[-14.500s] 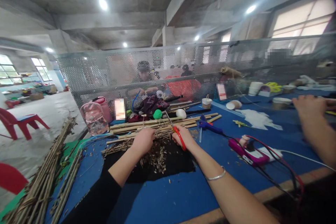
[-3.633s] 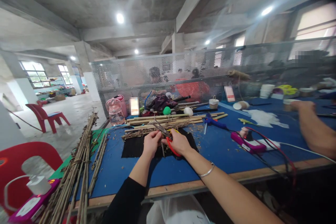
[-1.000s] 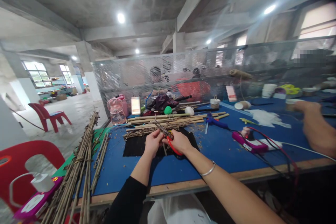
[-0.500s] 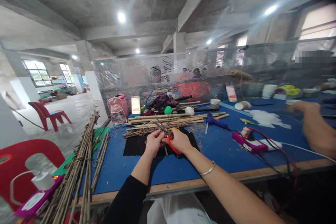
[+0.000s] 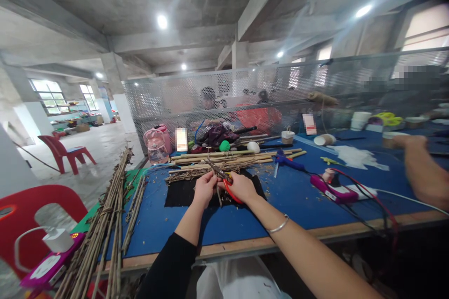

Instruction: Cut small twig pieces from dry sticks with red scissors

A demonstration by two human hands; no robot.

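The metal scissors (image 5: 226, 187) have looped red plastic handles (image 5: 231, 195). The rectangular cloth (image 5: 180, 194) is plain black, the flat tabletop (image 5: 168, 238) solid blue. Far: a pink backpack (image 5: 156, 145), a round green ball (image 5: 225, 145), a grey metal panel (image 5: 157, 98) dotted with holes. Right: an oblong purple-and-white power strip (image 5: 329, 189). Near left: a red plastic chair (image 5: 49, 194).

We count two hands (image 5: 242, 188) of our own, one pair of red-handled scissors (image 5: 229, 190), one silver bracelet (image 5: 280, 226), one blue glue gun (image 5: 290, 163), one green ball (image 5: 224, 145), one black mat (image 5: 178, 197), two magenta power strips (image 5: 327, 190) and two red plastic chairs (image 5: 65, 195).
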